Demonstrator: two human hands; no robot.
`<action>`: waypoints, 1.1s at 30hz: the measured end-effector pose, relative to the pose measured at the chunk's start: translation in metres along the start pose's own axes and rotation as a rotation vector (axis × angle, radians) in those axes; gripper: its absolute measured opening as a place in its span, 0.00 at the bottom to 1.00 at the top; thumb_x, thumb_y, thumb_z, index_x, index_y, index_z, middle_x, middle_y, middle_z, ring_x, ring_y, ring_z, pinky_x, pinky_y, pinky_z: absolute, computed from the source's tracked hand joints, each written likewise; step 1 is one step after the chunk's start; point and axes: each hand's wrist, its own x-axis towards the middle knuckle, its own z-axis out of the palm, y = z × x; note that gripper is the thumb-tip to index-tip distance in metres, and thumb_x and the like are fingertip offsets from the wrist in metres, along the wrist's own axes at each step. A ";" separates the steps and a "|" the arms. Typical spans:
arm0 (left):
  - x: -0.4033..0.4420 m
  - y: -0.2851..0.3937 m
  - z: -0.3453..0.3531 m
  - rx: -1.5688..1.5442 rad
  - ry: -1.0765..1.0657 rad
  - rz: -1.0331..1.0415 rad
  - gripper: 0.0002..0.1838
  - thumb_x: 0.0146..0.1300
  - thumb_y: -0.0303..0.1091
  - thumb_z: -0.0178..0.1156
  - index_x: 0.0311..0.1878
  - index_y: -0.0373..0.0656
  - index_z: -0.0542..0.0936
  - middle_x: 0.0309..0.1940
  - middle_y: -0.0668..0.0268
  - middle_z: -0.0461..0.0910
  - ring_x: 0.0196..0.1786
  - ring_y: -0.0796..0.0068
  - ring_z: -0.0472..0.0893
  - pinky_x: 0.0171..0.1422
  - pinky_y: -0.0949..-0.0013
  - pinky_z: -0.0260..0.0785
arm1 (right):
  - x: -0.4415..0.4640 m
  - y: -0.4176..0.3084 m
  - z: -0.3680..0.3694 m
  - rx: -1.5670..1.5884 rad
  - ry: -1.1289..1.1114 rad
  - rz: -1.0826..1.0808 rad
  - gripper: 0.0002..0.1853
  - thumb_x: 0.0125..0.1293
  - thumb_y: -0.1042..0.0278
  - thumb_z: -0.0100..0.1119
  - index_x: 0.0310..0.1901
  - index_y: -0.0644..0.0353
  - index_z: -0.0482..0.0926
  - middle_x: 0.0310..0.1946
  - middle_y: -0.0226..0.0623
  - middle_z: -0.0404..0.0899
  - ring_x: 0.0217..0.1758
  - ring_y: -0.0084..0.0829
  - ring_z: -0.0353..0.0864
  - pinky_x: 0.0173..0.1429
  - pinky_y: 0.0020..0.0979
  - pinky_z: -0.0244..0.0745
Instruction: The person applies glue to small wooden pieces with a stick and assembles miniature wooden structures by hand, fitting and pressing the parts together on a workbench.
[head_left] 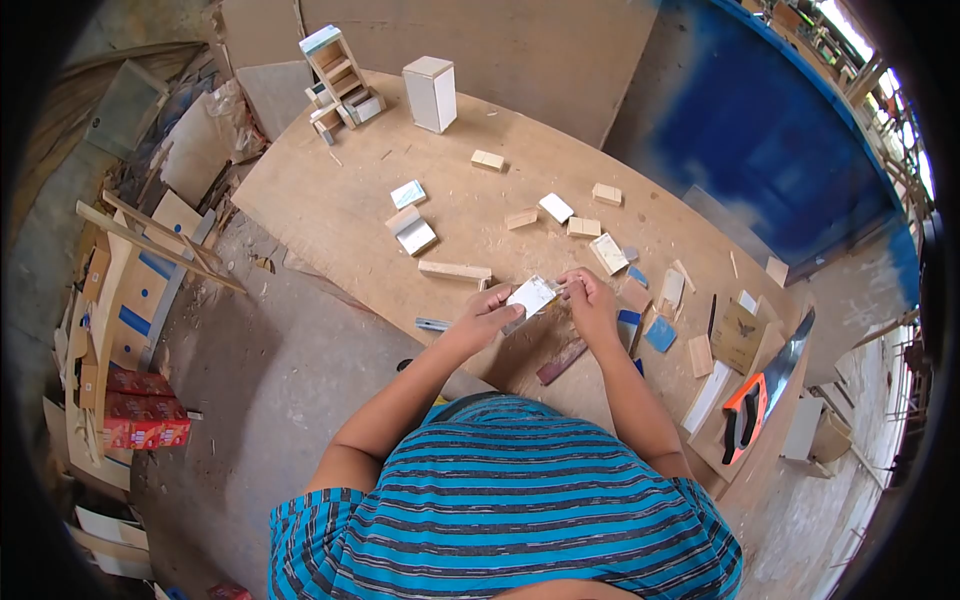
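We had the white block (532,297) up in front of our chest, over the near part of the surface (340,215), between our two hands. Our left hand (487,318) was closed around its lower-left end, thumb along the near side and fingers folded beneath. Our right hand (592,303) had its fingers bunched close together at the opposite end; we could not tell whether they pinched the block itself or some small bit beside it.

The block's long axis slanted from lower left to upper right, pointing from the left palm towards the right fingertips, so the right hand was nearer its far end. A wooden strip (455,271) lay just beyond the left hand, a pale block (608,254) beyond the right, and a dark red bar (562,361) between our forearms.
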 end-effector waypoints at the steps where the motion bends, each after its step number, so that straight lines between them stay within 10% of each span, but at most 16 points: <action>1: -0.001 0.001 0.001 -0.010 0.009 -0.005 0.12 0.71 0.34 0.58 0.52 0.39 0.80 0.39 0.77 0.78 0.41 0.88 0.72 0.45 0.78 0.65 | -0.002 -0.003 -0.001 -0.004 0.004 -0.001 0.11 0.72 0.72 0.49 0.41 0.64 0.82 0.31 0.32 0.82 0.33 0.22 0.79 0.42 0.27 0.74; 7: -0.002 -0.007 -0.002 -0.006 -0.003 -0.020 0.14 0.69 0.38 0.59 0.53 0.40 0.79 0.38 0.77 0.77 0.40 0.88 0.72 0.44 0.78 0.64 | -0.016 -0.041 -0.020 -0.141 0.086 -0.265 0.07 0.66 0.73 0.53 0.37 0.64 0.81 0.30 0.45 0.83 0.31 0.38 0.84 0.38 0.35 0.76; 13: -0.008 0.003 -0.002 -0.027 0.057 -0.003 0.11 0.71 0.34 0.57 0.50 0.39 0.79 0.40 0.76 0.77 0.42 0.87 0.71 0.48 0.76 0.64 | -0.025 -0.051 -0.048 -0.147 0.175 -0.268 0.08 0.68 0.73 0.53 0.39 0.65 0.82 0.27 0.38 0.82 0.28 0.26 0.80 0.35 0.29 0.73; 20: -0.028 0.047 0.011 -0.087 0.086 0.102 0.17 0.72 0.34 0.57 0.59 0.37 0.77 0.46 0.72 0.80 0.47 0.84 0.74 0.52 0.76 0.65 | -0.052 -0.088 -0.083 0.595 0.228 -0.129 0.14 0.77 0.63 0.50 0.47 0.64 0.82 0.29 0.31 0.79 0.24 0.12 0.65 0.28 0.17 0.56; 33: -0.043 0.076 0.030 -0.101 0.036 0.103 0.19 0.71 0.37 0.58 0.61 0.36 0.77 0.46 0.71 0.80 0.48 0.82 0.75 0.54 0.74 0.66 | -0.073 -0.097 -0.067 0.681 0.089 -0.286 0.15 0.77 0.63 0.51 0.51 0.66 0.80 0.37 0.35 0.81 0.31 0.15 0.73 0.31 0.17 0.65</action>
